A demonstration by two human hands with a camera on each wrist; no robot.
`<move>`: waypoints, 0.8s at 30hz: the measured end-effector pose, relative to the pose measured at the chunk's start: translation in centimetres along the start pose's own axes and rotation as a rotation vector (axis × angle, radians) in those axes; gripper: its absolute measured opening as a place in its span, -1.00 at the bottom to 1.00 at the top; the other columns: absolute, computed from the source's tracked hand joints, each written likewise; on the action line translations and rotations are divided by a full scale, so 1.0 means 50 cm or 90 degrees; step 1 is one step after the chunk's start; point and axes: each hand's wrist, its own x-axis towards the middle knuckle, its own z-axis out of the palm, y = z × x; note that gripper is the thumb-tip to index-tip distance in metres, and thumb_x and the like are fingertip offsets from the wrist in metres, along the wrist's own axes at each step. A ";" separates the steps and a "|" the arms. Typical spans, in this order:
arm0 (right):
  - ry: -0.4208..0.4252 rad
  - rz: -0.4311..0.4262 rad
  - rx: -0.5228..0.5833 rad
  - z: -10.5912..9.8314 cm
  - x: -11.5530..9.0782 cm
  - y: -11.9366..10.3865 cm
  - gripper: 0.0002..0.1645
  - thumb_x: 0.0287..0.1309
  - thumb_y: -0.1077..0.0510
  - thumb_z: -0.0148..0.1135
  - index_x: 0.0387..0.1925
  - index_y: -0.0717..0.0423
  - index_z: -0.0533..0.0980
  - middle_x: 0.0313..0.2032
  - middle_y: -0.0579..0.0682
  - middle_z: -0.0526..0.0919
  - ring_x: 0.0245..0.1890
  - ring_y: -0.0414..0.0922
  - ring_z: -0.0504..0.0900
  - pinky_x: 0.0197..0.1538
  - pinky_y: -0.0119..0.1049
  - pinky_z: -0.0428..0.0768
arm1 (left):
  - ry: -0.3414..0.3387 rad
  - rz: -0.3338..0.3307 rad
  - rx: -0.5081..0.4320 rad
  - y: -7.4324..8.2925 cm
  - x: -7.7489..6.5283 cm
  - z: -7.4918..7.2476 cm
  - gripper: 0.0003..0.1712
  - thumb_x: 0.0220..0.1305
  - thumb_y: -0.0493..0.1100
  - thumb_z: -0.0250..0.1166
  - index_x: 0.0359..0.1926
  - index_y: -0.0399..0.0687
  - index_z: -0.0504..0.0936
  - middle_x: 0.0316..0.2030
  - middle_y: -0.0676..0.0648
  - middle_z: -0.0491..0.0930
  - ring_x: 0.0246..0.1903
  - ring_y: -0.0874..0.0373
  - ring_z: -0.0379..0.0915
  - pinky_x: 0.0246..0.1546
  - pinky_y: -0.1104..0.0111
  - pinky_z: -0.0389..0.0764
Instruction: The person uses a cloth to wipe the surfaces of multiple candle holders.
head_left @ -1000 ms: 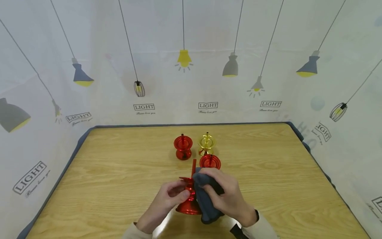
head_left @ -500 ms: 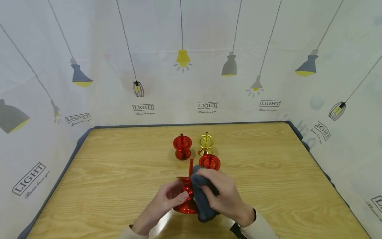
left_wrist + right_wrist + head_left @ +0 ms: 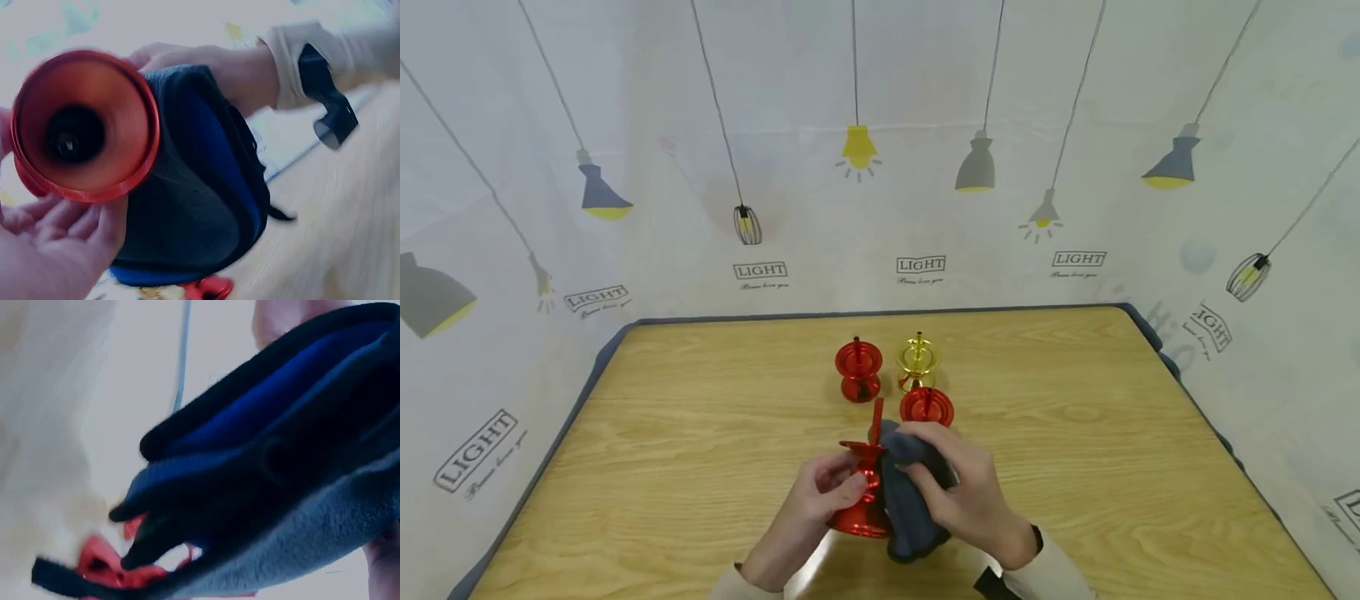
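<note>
My left hand (image 3: 811, 505) holds a shiny red candle holder (image 3: 859, 520) by its narrow middle, spike up and slightly tilted. A folded dark blue-grey cloth (image 3: 916, 510) is pinched in my right hand (image 3: 976, 485) and lies against the holder's right side. In the left wrist view the hollow underside of the candle holder's base (image 3: 125, 119) faces the camera, with the cloth (image 3: 181, 206) touching its edge. Folds of the cloth (image 3: 300, 512) fill much of the right wrist view, hiding most of the fingers there.
Beyond the hands on the wooden table (image 3: 700, 400) stand a red candle holder (image 3: 859, 367), a gold candle holder (image 3: 917, 358) and another red candle holder (image 3: 927, 406), partly behind my right hand. A white curtain (image 3: 805, 167) printed with lamps surrounds the table's back and sides.
The held candle holder has shifted slightly left and tilted a little, with its base swinging left. The right hand and cloth have moved slightly left with it. The standing candle holders stay put.
</note>
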 end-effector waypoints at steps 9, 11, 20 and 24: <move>0.019 0.014 0.008 0.000 -0.010 -0.002 -0.61 0.18 0.41 0.36 0.06 0.26 0.56 -0.11 0.16 0.72 -0.09 -0.09 0.73 0.09 -0.43 0.63 | -0.090 0.027 0.002 -0.019 0.001 -0.011 -0.52 0.54 -0.06 0.10 0.25 -0.33 0.48 -0.04 0.10 0.68 -0.05 0.29 0.63 0.00 0.42 0.63; 0.006 -0.018 -0.048 -0.006 -0.007 -0.003 -0.71 0.33 0.27 0.29 0.05 0.26 0.56 -0.11 0.12 0.71 -0.11 -0.06 0.73 0.14 -0.44 0.60 | -0.012 0.018 0.108 -0.016 0.000 -0.004 -0.51 0.48 -0.10 0.21 0.21 -0.43 0.49 -0.08 0.05 0.68 -0.09 0.28 0.62 -0.04 0.44 0.63; -0.013 -0.033 -0.076 -0.013 -0.003 -0.013 -0.68 0.43 0.14 0.18 0.07 0.27 0.56 -0.09 0.12 0.71 -0.09 -0.03 0.73 0.20 -0.43 0.58 | 0.098 0.003 0.162 -0.012 0.001 0.019 -0.60 0.37 -0.14 0.33 0.05 -0.39 0.62 -0.19 -0.02 0.71 -0.20 0.23 0.64 -0.13 0.42 0.65; 0.031 0.028 0.041 -0.007 -0.008 -0.012 -0.60 0.20 0.42 0.35 0.08 0.31 0.55 -0.10 0.19 0.71 -0.06 -0.11 0.73 0.12 -0.40 0.63 | -0.026 -0.007 -0.054 -0.015 -0.004 0.009 -0.62 0.50 -0.09 0.17 0.16 -0.24 0.59 -0.09 0.07 0.73 -0.11 0.26 0.65 -0.02 0.38 0.66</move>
